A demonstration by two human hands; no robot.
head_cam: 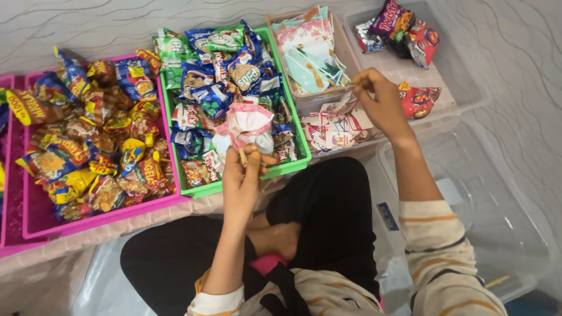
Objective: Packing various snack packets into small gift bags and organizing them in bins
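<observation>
Left hand pinches white pouch over green tray front edge; right hand seemingly nips a small sticker; pouch may slip.

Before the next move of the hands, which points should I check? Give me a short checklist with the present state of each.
1. Left hand grips the white pouch with pink trim: ok.
2. Pouch top gathered closed: ok.
3. Right hand reaches the clear box of small cards: ok.
4. Right hand holds a card: cannot tell, fingers hide it.
5. Green tray sits flat, snacks inside: ok.
</observation>
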